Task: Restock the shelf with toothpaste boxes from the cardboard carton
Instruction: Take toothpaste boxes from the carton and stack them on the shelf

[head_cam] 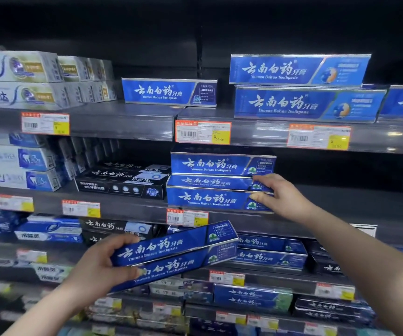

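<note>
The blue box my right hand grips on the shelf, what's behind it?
Behind the gripped box a matching blue box shows, sitting higher. What it rests on is covered by the gripped box. Farther back is too dark to tell.

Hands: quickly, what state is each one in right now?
Left hand: grips two blue toothpaste boxes.
Right hand: pinches the right end of the front shelf box.

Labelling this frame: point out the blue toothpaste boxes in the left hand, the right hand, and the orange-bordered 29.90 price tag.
blue toothpaste boxes (161, 249): head view, upper box's front.
right hand (284, 197): head view, hand's back.
orange-bordered price tag (203, 132): head view, centre.
</note>
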`<state>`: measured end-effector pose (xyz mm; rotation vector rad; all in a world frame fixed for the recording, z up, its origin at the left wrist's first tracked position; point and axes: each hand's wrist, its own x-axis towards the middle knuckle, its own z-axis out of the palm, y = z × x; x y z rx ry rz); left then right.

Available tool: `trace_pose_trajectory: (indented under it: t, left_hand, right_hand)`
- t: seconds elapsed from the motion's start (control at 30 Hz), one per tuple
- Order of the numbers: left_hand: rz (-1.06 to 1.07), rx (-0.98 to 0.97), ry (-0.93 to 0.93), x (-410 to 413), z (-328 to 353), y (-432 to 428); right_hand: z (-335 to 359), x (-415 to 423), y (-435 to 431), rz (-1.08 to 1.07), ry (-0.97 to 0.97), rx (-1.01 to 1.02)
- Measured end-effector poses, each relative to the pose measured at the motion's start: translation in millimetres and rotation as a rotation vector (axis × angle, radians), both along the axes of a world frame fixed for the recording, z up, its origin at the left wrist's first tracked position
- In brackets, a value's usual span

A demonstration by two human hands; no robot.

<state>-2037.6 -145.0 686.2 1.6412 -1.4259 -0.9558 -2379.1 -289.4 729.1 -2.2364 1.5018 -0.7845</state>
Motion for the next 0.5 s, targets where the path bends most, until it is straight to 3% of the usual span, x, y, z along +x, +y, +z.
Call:
trace_pose_trajectory:
  t: [0.5]
  left_hand:
    - [0.009, -0.031, 0.038, 6.9, -0.4, 0.2]
  right_hand:
    - [1.9, 8.1, 1.2, -0.032, 0.001, 0.008]
